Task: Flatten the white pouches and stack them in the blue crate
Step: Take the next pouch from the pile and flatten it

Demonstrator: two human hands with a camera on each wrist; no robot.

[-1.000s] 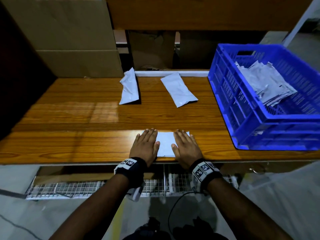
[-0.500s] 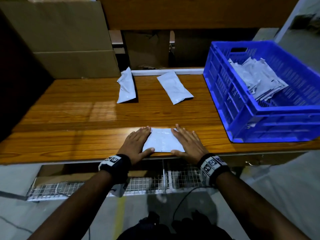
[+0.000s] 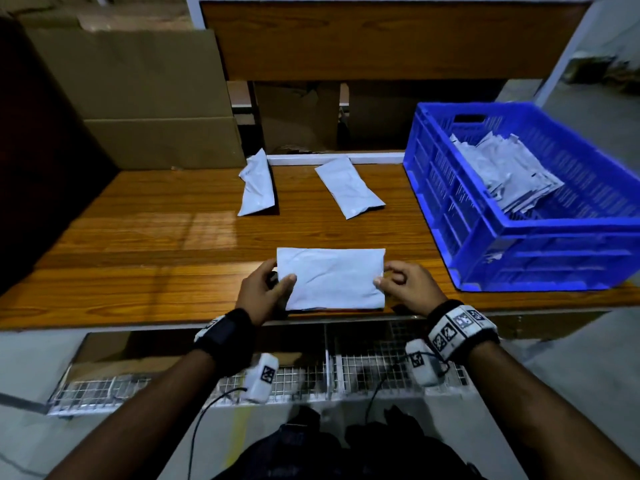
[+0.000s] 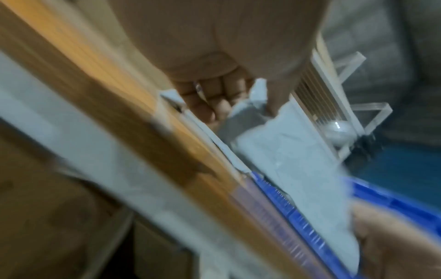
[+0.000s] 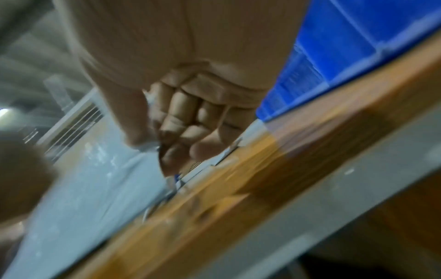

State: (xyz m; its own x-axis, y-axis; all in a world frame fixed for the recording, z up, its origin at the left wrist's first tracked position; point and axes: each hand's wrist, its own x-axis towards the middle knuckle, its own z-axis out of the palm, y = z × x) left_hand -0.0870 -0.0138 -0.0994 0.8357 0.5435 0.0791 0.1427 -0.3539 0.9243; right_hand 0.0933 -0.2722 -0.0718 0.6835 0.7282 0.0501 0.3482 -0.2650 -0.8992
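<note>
Now I hold the flattened pouch (image 3: 331, 278) over the table's (image 3: 138, 258) near edge, my left hand (image 3: 260, 292) and right hand (image 3: 403, 285) each pinching one short end, probably to keep it taut and flat for carrying to the blue crate (image 3: 519, 237) at right. No readable print shows.

The pouch (image 3: 330, 278) at lower centre was plain white. The crate (image 3: 519, 237) on the right was bright blue. The desk (image 3: 156, 244) showed orange-brown wood grain. The wristbands (image 3: 457, 329) bore black-and-white square markers.
</note>
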